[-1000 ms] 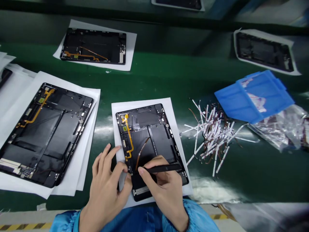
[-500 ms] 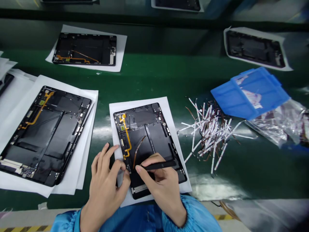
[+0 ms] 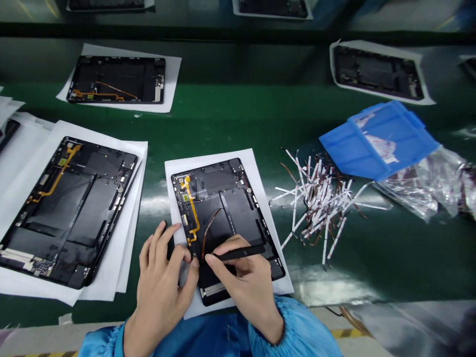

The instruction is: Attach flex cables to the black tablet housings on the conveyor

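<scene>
An opened black tablet [image 3: 238, 208] with a yellow flex cable [image 3: 190, 208] lies on a white sheet [image 3: 256, 163] in front of me. My right hand [image 3: 245, 287] is closed on a thin black tool [image 3: 241, 253], its tip near the lower end of a brown ribbon cable [image 3: 208, 228]. My left hand [image 3: 161, 277] rests on the tablet's lower left edge, thumb pressed by the tool tip, the other fingers spread over the sheet.
A larger opened tablet [image 3: 63, 208] lies on stacked white sheets at the left. More tablets on paper [image 3: 115, 79] [image 3: 375, 72] sit on the green belt beyond. A pile of thin strips [image 3: 320, 198], a blue tray [image 3: 379, 139] and a clear bag [image 3: 435, 188] are at the right.
The view has drifted, so everything sits slightly further left. The hands and tool stay at the same spot on the tablet's lower left.
</scene>
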{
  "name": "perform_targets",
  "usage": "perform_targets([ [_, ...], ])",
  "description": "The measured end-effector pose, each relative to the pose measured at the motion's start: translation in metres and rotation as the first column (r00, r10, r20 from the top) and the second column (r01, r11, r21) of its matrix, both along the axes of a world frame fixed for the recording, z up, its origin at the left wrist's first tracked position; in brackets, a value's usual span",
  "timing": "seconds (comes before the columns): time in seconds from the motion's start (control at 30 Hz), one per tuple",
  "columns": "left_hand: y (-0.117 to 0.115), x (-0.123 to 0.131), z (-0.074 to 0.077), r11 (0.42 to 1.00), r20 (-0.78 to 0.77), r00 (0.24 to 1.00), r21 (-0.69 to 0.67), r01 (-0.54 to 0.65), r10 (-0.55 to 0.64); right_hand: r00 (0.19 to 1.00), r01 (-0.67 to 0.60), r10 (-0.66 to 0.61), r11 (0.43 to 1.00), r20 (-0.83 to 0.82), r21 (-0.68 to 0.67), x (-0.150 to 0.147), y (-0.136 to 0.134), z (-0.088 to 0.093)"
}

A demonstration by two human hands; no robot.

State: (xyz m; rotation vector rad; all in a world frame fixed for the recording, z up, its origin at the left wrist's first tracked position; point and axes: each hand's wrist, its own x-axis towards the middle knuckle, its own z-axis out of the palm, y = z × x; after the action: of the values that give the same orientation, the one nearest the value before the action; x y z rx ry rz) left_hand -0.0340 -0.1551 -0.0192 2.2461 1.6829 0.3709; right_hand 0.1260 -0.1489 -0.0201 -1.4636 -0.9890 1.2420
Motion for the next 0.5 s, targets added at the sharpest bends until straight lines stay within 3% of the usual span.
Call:
perform_targets([
  [0.5,-0.0029,0.0024,0.002,0.998,-0.012,1.0,-0.07,-0.004,0.004,1.0,-0.01,0.01,1.0,-0.003,0.027,0.0002,-0.0002,0.0011],
])
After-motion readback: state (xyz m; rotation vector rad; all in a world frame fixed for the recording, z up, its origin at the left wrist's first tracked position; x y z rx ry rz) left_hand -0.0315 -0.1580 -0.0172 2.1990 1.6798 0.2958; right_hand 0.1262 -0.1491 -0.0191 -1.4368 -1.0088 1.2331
